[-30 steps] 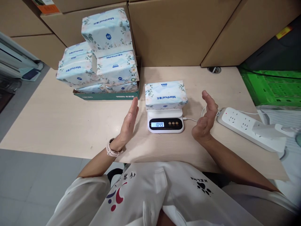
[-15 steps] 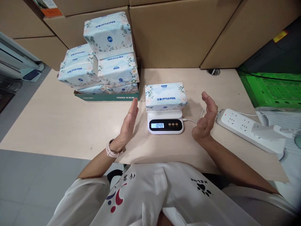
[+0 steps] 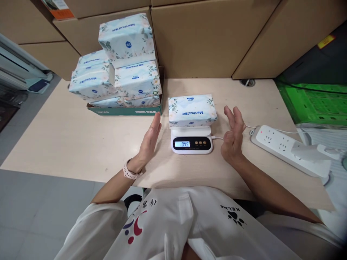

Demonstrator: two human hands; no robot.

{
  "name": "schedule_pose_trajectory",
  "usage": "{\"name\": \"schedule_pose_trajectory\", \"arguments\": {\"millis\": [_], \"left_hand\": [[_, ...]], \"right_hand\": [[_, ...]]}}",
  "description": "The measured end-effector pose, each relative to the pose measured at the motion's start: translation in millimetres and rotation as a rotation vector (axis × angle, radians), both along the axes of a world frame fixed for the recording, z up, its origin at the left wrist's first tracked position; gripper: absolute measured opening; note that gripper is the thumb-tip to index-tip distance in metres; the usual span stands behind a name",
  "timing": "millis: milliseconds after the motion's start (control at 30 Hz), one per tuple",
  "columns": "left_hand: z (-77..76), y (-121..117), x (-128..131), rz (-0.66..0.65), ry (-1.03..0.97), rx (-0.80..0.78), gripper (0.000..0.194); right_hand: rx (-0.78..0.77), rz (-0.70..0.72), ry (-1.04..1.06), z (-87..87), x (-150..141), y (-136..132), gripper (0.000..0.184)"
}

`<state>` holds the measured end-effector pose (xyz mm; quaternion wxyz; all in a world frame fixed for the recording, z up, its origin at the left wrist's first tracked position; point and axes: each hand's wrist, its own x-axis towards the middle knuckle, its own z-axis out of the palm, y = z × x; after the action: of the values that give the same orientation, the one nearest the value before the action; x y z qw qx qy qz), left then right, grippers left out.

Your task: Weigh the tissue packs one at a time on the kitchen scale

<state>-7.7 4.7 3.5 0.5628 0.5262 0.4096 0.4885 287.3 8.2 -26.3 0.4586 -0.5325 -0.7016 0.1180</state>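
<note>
On a white digital scale point(image 3: 191, 144) rests a pack of tissues point(image 3: 192, 111) with floral print; the lit display reads about 104.9. My left hand point(image 3: 150, 140) stands on edge to the left of the scale, fingers stretched out, palm facing the pack and touching nothing. To the right, my right hand point(image 3: 233, 136) is raised with its fingers extended and the palm turned inward, apart from both pack and scale. More tissue packs point(image 3: 137, 80) are stacked in a low green carton point(image 3: 127, 111) at the back left, one pack point(image 3: 127, 39) on top.
A white power strip point(image 3: 291, 153) with a plugged-in adapter lies at the right of the wooden table point(image 3: 67, 141). Cardboard boxes point(image 3: 197, 39) form a wall behind. A green crate point(image 3: 322, 103) stands far right. A white cable runs from the scale's right side.
My right hand has shifted slightly left and its fingers have turned more toward the pack. My left hand, the pack and the scale reading stay nearly the same.
</note>
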Motion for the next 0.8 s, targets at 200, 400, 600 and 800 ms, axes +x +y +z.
{"name": "schedule_pose_trajectory", "arguments": {"millis": [200, 400, 600, 800], "left_hand": [[-3.4, 5, 1, 0.006, -0.006, -0.040, 0.080], [-7.5, 11, 0, -0.026, -0.031, -0.095, 0.078], [-5.9, 32, 5, -0.077, -0.069, -0.165, 0.069], [24.2, 22, 20, -0.178, -0.099, 0.071, 0.062]], "right_hand": [[-0.067, 0.003, 0.005, 6.8, -3, 1, 0.072], [-0.129, 0.023, 0.062, 13.3, -4, 8, 0.074], [-0.328, 0.014, 0.212, 16.8, -10, 24, 0.083], [-0.441, 0.013, 0.215, 31.3, -25, 25, 0.079]]}}
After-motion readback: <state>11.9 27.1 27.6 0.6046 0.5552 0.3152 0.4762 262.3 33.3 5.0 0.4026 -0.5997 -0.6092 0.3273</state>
